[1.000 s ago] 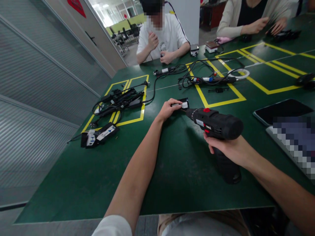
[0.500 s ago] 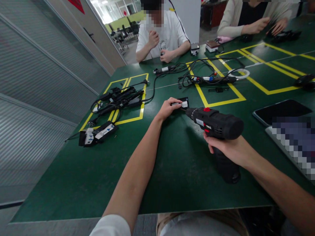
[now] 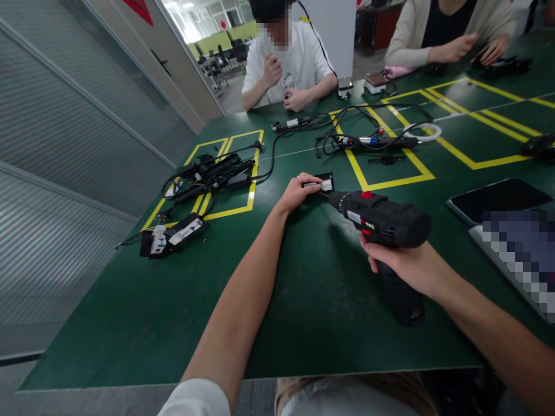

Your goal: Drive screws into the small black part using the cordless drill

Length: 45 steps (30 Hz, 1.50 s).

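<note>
Drill in right hand meets left hand's black part mid-table.

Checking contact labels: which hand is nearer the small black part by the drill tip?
Left. The left hand pinches the small black part; the right hand sits back toward the person, gripping the drill.

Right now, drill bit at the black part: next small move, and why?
Probably a short, gentle trigger squeeze. The left hand pins the small black part on the table; the right hand grips the drill, its bit at the part's edge.
</note>
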Tool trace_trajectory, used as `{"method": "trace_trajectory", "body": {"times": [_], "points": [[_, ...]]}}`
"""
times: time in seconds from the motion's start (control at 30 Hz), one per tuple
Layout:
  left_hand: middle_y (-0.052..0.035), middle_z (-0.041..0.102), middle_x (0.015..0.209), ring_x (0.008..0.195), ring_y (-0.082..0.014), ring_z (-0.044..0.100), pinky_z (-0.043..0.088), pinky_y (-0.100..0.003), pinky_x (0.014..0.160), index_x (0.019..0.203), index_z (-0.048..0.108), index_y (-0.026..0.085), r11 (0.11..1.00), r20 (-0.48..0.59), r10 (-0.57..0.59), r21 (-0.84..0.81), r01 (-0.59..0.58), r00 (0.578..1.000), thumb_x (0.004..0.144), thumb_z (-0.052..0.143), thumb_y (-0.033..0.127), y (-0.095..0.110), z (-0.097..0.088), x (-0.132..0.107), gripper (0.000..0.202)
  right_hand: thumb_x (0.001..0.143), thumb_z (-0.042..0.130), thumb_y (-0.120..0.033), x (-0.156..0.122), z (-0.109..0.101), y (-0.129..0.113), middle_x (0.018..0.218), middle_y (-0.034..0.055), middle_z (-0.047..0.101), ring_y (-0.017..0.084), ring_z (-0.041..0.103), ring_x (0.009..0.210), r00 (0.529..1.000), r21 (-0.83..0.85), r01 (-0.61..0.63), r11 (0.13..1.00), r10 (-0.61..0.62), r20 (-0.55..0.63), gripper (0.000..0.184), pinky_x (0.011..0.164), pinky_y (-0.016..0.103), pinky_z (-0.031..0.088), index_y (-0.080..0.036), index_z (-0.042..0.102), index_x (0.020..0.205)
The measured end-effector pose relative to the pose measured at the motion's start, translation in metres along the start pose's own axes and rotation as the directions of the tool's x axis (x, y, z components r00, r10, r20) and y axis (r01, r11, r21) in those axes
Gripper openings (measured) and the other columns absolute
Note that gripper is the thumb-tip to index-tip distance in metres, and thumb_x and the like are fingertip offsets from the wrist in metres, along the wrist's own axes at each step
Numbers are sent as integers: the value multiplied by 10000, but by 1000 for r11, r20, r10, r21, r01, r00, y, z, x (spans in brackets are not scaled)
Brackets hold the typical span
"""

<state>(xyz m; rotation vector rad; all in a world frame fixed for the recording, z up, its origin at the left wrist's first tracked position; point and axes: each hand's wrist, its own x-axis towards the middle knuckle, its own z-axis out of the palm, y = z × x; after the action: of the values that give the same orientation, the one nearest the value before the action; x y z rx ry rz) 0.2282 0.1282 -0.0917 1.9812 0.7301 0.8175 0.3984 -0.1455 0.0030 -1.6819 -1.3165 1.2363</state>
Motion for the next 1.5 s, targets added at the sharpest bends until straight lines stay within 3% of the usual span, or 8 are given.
{"method": "trace_trajectory", "body": {"times": [0.43,0.8,1.5], "points": [[-39,641,1025,1015,-192,578,433,-352,965,974,741,220,1000,0,-4,5,4,1000,751,707,342,0,0,0,257,835,559,-297,1,0,2,644,-4,638,178,610,684,1000,-15,14,1000,-14,11,171,707,328,448,-215,602,691],[-35,651,1020,1017,-192,584,427,-362,979,962,739,225,1000,-5,8,3,-8,1000,750,706,340,-2,0,1,244,798,561,-240,0,1,-3,603,-23,615,170,588,623,1000,47,-3,999,3,-14,55,660,323,440,-217,611,797],[-35,641,1009,1009,-192,575,416,-369,991,961,739,226,1000,-1,-11,15,11,1000,748,699,336,1,0,0,243,816,564,-254,1,-1,2,615,-11,624,180,610,631,1000,36,20,999,-20,6,58,637,322,461,-215,603,833]]}}
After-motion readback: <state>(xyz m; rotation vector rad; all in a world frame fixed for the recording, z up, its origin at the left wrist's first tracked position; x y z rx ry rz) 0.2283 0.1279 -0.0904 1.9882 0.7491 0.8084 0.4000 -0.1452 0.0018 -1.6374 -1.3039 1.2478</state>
